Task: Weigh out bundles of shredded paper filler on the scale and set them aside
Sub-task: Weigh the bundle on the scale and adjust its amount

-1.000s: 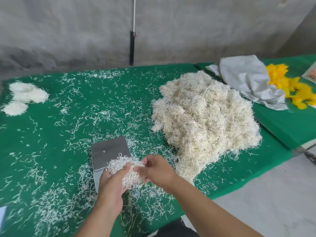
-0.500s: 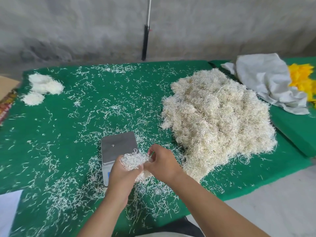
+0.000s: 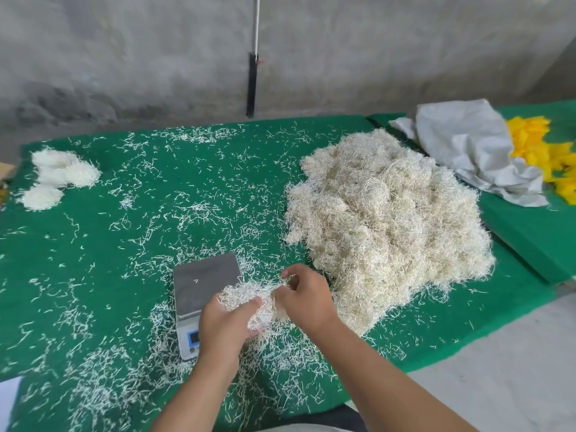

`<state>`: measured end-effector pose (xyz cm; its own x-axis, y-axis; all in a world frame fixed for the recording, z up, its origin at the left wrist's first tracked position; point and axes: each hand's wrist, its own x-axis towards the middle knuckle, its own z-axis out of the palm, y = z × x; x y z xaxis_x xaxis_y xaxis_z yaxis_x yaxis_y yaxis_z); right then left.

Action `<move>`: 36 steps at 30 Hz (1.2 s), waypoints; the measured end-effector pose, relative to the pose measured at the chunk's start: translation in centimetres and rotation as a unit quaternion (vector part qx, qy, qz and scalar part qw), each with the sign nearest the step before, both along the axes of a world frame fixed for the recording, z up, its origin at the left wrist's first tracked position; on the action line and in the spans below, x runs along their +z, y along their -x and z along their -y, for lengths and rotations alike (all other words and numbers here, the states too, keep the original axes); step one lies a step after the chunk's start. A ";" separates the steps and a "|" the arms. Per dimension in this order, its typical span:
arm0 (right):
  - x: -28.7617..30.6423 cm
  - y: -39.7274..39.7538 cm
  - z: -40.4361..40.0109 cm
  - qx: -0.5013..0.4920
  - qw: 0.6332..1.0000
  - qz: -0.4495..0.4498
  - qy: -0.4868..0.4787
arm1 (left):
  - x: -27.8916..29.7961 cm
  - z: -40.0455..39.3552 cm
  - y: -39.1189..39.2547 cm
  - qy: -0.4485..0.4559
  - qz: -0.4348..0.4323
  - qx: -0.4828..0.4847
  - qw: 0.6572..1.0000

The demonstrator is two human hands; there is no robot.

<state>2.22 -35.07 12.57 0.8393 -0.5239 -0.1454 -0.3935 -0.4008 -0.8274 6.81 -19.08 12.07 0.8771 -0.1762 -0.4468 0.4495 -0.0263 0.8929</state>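
Both hands are working one small bundle of shredded paper (image 3: 249, 299) just above the near right corner of the scale (image 3: 204, 277), which sits on the green counter (image 3: 93, 260). The left hand (image 3: 226, 330) cups the bundle from below, fingers curled round it, while the right hand (image 3: 307, 299) pinches strands at its right edge — teasing a bit away or tucking it in, I cannot tell which. The steel pan of the scale is all but bare, with a stray strand or so on it, and its small display faces the person, though I can't read it from here. So the step in hand looks like shaping a portion, either just before it goes on the pan or just after it has come off. To the right lies the big heap of filler (image 3: 386, 219), the supply; far off at the left back corner sit a few finished bundles (image 3: 59, 174), neat and white. If unweighed, the bundle next wants setting squarely on the pan, hands clear, then trimming or topping up from the heap — gently, since loose strands shed everywhere.
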 end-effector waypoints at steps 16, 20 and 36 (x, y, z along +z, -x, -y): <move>-1.2 1.3 2.2 -0.012 0.988 -0.027 0.152 | 0.8 2.9 1.6 0.147 -0.084 -0.071 0.983; -1.2 1.9 6.5 -0.148 0.984 -0.058 0.076 | 0.1 0.5 1.4 0.101 -0.019 -0.034 0.994; -1.9 1.9 13.6 -0.335 0.941 0.010 0.054 | -2.8 -5.7 -0.4 -0.116 0.012 -0.027 0.993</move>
<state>0.31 -48.65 10.62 0.3175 -0.9470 -0.0486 -0.5723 -0.1505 -0.8061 7.23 -13.34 9.29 0.8801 -0.1168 -0.4602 0.4210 -0.2564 0.8701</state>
